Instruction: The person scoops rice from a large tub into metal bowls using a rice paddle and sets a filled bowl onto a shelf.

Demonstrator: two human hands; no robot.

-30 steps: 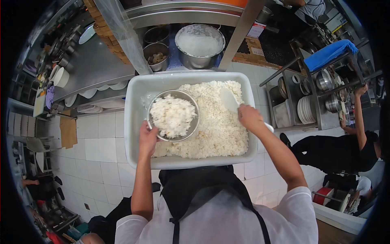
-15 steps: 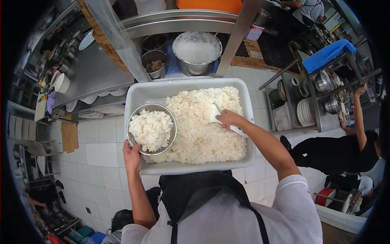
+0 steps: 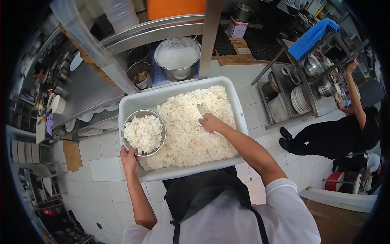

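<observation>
White rice [image 3: 183, 143] already lies heaped in the metal bowl [image 3: 163, 132], which the left grip [image 3: 129, 159] clasps by its rim at the tub's left side, while the right grip [image 3: 210, 123] grasps a paddle [image 3: 198, 114] among the plentiful rice left in the tub [image 3: 237, 106].

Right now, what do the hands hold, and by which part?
Left hand: the metal bowl, by its near-left rim. Right hand: the white paddle, by its handle.

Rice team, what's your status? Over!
Left hand gripping bowl of rice. Right hand holding paddle, dug into rice in tub. Nothing visibly in the way.
</observation>
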